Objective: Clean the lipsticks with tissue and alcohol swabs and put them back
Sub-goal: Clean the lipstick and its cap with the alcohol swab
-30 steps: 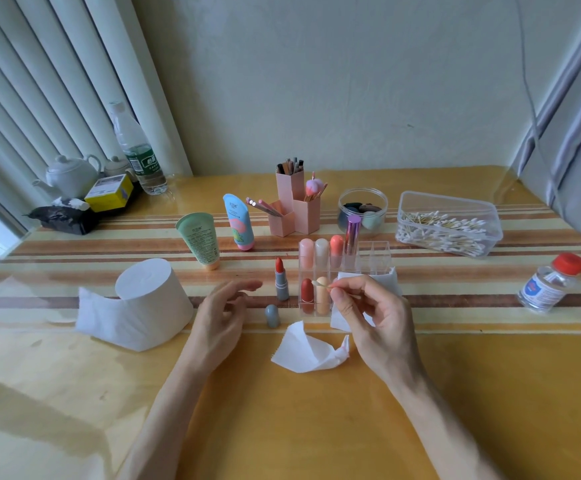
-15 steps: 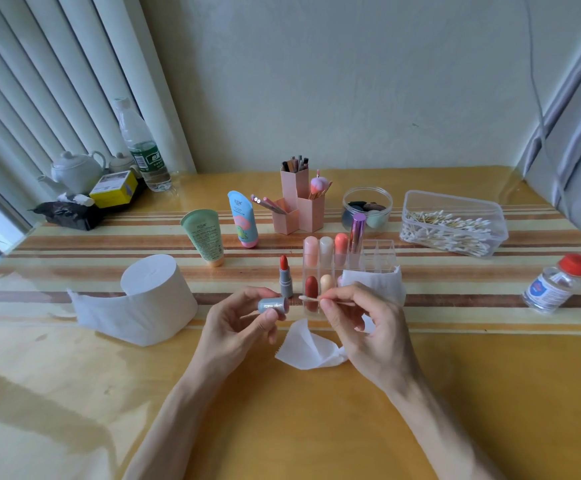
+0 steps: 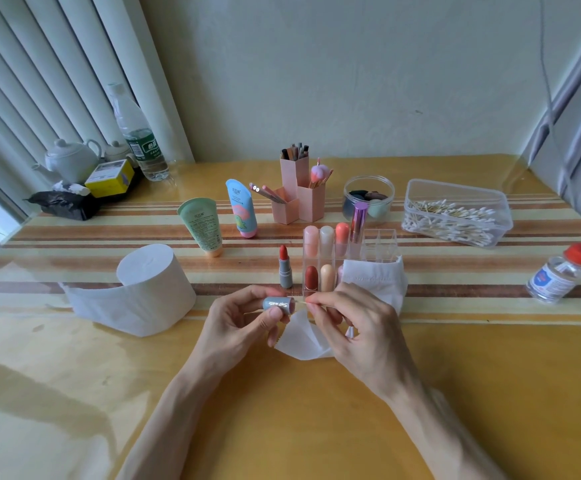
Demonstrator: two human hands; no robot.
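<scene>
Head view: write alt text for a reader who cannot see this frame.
A person's left hand holds a grey lipstick cap sideways while the right hand pinches a cotton swab at its open end. Behind them the uncapped red lipstick stands beside a clear organizer of lipsticks, on a yellow table.

Tally of the table, as I stood by.
I counted one roll (image 3: pixel 150 289), two tissues (image 3: pixel 375 278), one open lipstick (image 3: pixel 285 268), six capped lipsticks (image 3: pixel 311 277) showing in one organizer (image 3: pixel 382 240), one cap (image 3: pixel 277 303), one swab (image 3: pixel 302 301), two tubes (image 3: pixel 201 225), three holders (image 3: pixel 294 174), one jar (image 3: pixel 368 188), one swab box (image 3: pixel 420 192), two bottles (image 3: pixel 555 275).
</scene>
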